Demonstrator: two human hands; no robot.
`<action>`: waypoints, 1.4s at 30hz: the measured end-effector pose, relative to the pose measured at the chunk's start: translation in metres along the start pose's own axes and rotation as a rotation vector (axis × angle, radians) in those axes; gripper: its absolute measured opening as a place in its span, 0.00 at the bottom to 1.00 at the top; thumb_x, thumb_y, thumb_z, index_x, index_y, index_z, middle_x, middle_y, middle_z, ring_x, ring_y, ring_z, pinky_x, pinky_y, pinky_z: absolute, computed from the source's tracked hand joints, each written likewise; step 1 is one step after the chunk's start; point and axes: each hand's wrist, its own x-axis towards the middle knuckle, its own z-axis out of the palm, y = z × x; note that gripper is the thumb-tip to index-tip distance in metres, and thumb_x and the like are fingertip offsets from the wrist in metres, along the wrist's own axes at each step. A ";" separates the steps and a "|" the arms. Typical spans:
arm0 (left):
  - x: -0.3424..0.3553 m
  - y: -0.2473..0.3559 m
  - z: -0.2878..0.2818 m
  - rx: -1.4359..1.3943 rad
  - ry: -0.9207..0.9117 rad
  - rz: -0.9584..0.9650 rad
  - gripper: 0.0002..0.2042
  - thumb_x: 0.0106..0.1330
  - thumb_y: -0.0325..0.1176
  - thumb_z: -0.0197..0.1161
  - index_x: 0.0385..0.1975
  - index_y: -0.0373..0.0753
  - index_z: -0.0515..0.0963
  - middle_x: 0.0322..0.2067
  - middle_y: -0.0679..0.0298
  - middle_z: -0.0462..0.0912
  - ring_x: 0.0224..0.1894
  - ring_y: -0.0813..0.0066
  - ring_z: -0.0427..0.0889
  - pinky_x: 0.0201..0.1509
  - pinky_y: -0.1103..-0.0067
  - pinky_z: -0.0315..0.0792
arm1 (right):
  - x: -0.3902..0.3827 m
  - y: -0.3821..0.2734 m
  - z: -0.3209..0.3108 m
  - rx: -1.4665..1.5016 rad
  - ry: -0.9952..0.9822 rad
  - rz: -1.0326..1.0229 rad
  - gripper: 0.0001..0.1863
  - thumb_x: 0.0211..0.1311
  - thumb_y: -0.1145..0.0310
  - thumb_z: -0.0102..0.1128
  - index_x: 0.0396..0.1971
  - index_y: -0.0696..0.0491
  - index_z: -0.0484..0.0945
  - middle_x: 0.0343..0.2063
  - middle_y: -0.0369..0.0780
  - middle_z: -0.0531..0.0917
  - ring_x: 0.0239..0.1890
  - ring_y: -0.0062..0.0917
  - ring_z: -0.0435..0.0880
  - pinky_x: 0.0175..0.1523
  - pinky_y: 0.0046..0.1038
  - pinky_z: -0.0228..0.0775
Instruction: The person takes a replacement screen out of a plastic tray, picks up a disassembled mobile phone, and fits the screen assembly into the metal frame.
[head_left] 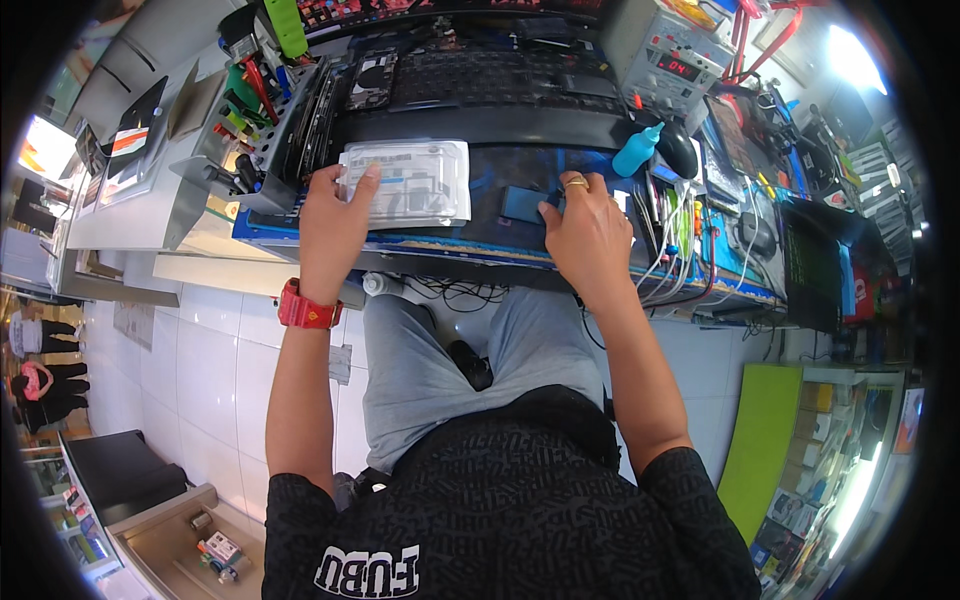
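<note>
My left hand (337,222) grips the left edge of a flat white and clear plastic package (425,185), its thumb on top and its other fingers partly hidden beneath. The package lies at the desk's front edge, with printing and the outline of parts inside. My right hand (590,232) is curled at the right end of a small dark blue rectangular block (522,204), thumb at the near side and index finger at the far side. That hand's other fingers bend down over the dark mat. A light blue squeeze bottle (638,150) stands beyond it.
Behind lies a black keyboard (470,80), with an opened phone (372,80) on its left. A tool rack (270,140) stands left, and a bench power supply (672,62) at the back right. Screwdrivers, cables (690,235) and a black mouse (755,235) crowd the right side.
</note>
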 end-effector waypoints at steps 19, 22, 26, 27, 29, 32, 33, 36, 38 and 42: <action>-0.018 0.040 0.004 0.260 -0.191 0.824 0.33 0.79 0.53 0.64 0.69 0.30 0.72 0.63 0.44 0.78 0.69 0.47 0.76 0.73 0.59 0.70 | -0.025 0.007 -0.028 1.552 -0.184 0.424 0.14 0.79 0.72 0.63 0.56 0.62 0.75 0.44 0.46 0.88 0.39 0.28 0.90 0.45 0.35 0.90; -0.006 0.048 0.001 0.518 -0.353 0.829 0.50 0.61 0.62 0.77 0.75 0.34 0.68 0.74 0.41 0.68 0.77 0.39 0.66 0.81 0.54 0.62 | -0.052 0.023 -0.045 1.445 -0.147 0.434 0.13 0.78 0.72 0.64 0.55 0.61 0.77 0.39 0.45 0.88 0.37 0.29 0.91 0.42 0.35 0.90; 0.005 0.061 0.003 0.779 -0.527 0.751 0.57 0.52 0.62 0.82 0.79 0.35 0.64 0.77 0.40 0.65 0.78 0.37 0.66 0.81 0.54 0.61 | -0.087 0.060 -0.060 1.362 -0.404 0.335 0.14 0.78 0.72 0.65 0.56 0.62 0.77 0.43 0.43 0.88 0.45 0.28 0.91 0.48 0.34 0.87; 0.005 0.061 0.004 0.774 -0.530 0.747 0.57 0.52 0.61 0.82 0.79 0.36 0.64 0.77 0.39 0.65 0.78 0.37 0.65 0.81 0.54 0.61 | -0.094 0.058 -0.061 1.402 -0.412 0.330 0.14 0.78 0.72 0.65 0.56 0.61 0.77 0.44 0.43 0.87 0.46 0.28 0.91 0.49 0.34 0.87; 0.007 0.057 0.006 0.761 -0.538 0.737 0.57 0.52 0.60 0.83 0.79 0.36 0.63 0.77 0.39 0.65 0.78 0.37 0.65 0.81 0.54 0.62 | -0.108 0.055 -0.064 1.480 -0.428 0.319 0.14 0.79 0.72 0.65 0.57 0.59 0.77 0.45 0.42 0.87 0.48 0.28 0.90 0.49 0.33 0.86; 0.008 0.055 0.005 0.794 -0.485 0.704 0.60 0.50 0.60 0.84 0.79 0.32 0.62 0.73 0.37 0.68 0.76 0.38 0.66 0.80 0.54 0.63 | -0.115 0.053 -0.063 1.447 -0.580 0.260 0.13 0.80 0.70 0.64 0.57 0.59 0.77 0.44 0.39 0.86 0.49 0.27 0.90 0.53 0.33 0.85; 0.007 0.055 0.004 0.751 -0.488 0.701 0.60 0.49 0.60 0.84 0.78 0.30 0.62 0.71 0.36 0.69 0.74 0.37 0.67 0.78 0.53 0.64 | -0.117 0.051 -0.060 1.419 -0.624 0.250 0.12 0.81 0.70 0.64 0.56 0.59 0.77 0.44 0.38 0.86 0.49 0.26 0.89 0.54 0.33 0.85; -0.005 0.053 -0.001 0.598 -0.455 0.664 0.62 0.46 0.59 0.86 0.76 0.26 0.60 0.68 0.34 0.69 0.71 0.34 0.69 0.76 0.52 0.65 | -0.112 0.038 -0.054 0.984 -0.633 -0.043 0.11 0.77 0.70 0.66 0.53 0.57 0.80 0.45 0.41 0.86 0.48 0.32 0.91 0.54 0.35 0.83; -0.033 0.049 -0.007 0.453 -0.380 0.609 0.65 0.44 0.58 0.87 0.76 0.24 0.57 0.68 0.34 0.68 0.71 0.34 0.68 0.76 0.51 0.65 | -0.108 0.022 -0.048 0.853 -0.560 -0.228 0.11 0.71 0.71 0.70 0.50 0.56 0.82 0.57 0.45 0.84 0.50 0.44 0.90 0.53 0.40 0.82; -0.122 0.026 -0.005 0.353 -0.389 0.490 0.71 0.42 0.57 0.89 0.79 0.24 0.49 0.71 0.33 0.63 0.72 0.33 0.66 0.77 0.51 0.64 | -0.106 -0.001 -0.043 0.699 -0.632 -0.312 0.11 0.69 0.71 0.71 0.48 0.55 0.82 0.78 0.46 0.68 0.57 0.48 0.87 0.54 0.45 0.82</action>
